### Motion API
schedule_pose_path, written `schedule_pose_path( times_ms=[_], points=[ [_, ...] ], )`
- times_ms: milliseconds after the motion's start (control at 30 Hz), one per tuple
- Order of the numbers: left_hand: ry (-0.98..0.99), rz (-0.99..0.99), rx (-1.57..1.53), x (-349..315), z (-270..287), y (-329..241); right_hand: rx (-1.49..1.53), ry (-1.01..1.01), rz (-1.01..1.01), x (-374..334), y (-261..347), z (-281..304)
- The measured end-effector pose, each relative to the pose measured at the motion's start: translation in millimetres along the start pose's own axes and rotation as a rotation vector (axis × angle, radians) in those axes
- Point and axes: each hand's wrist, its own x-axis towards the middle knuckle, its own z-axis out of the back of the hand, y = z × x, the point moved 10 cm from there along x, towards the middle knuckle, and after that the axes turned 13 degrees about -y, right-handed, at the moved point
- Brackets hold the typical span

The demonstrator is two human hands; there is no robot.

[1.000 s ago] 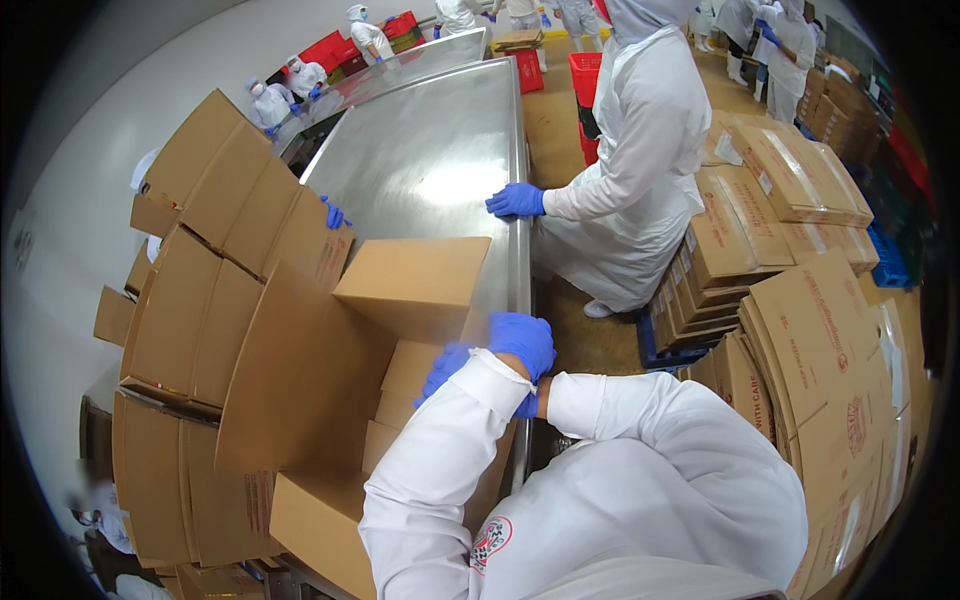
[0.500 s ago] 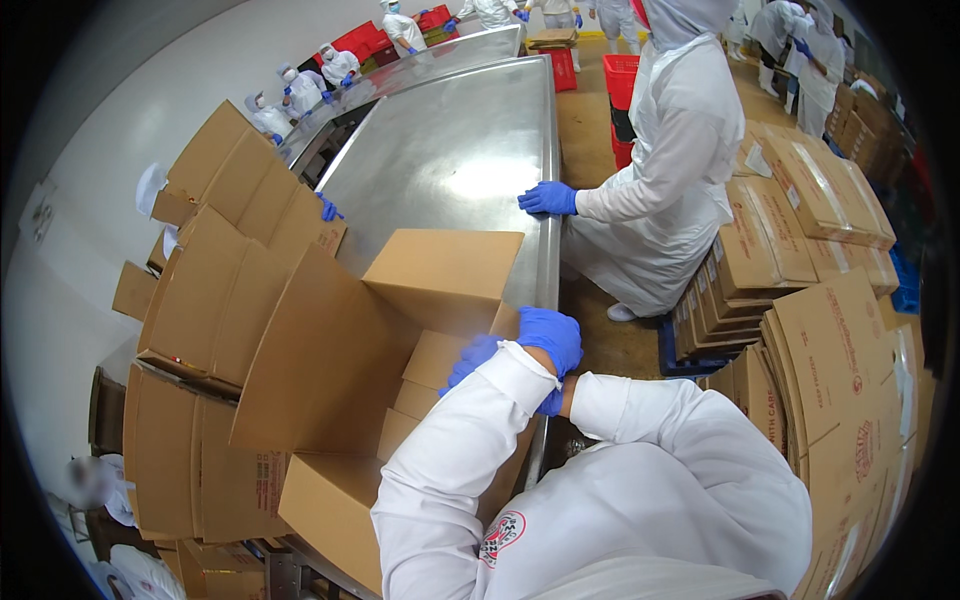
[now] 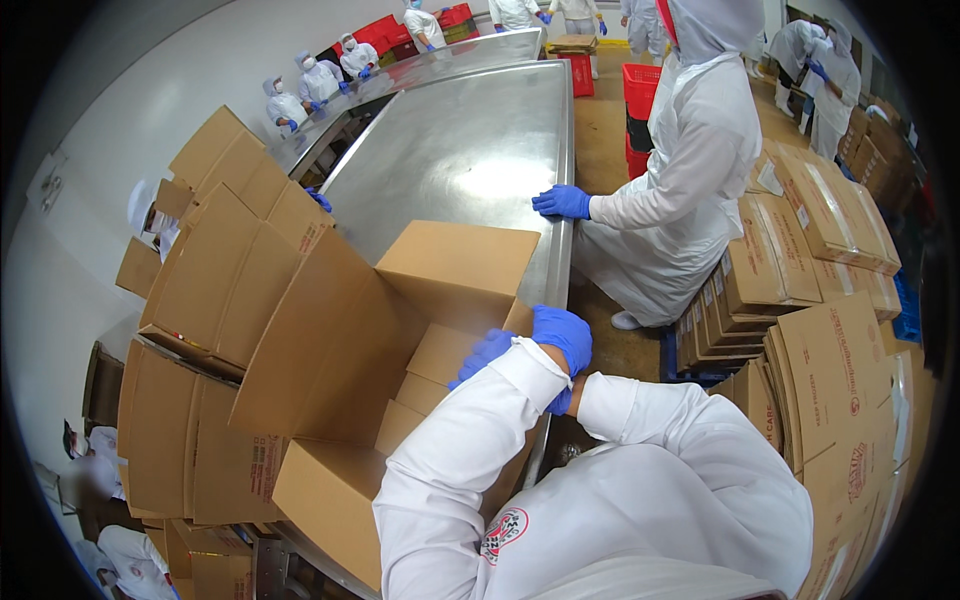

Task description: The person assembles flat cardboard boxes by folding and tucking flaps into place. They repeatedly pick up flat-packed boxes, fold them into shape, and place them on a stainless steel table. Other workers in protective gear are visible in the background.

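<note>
A brown cardboard box (image 3: 330,345) stands with its top flaps spread on the near end of the steel table. My forearms cross at its right side. My left hand (image 3: 563,336), in a blue glove, is curled at the box's right edge; its fingertips are hidden. Beneath my left wrist passes my right arm. My right hand (image 3: 485,355), also blue-gloved, reaches inside the box with fingers stretched against the inner cardboard panels (image 3: 425,375). My left sleeve covers part of that hand.
The steel table (image 3: 450,150) runs away from me. A co-worker in white (image 3: 690,150) rests a blue-gloved hand on its right edge. Open boxes (image 3: 225,280) are stacked at left. Flattened cartons (image 3: 840,390) and taped boxes (image 3: 770,250) stand at right. Other workers line the far tables.
The view has shifted slightly, moving the table and co-worker a little rightward in the picture. My hands keep nearly the same places at the box.
</note>
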Motion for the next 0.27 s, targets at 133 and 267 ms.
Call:
schedule_pose_path(
  times_ms=[133,267],
  points=[
    [0.014,0.004,-0.008,0,-2,0,0.120,0.164,-0.031,-9,3,-10],
    [-0.003,0.006,-0.048,-3,1,2,0.436,0.175,0.145,-14,7,22]
  ],
)
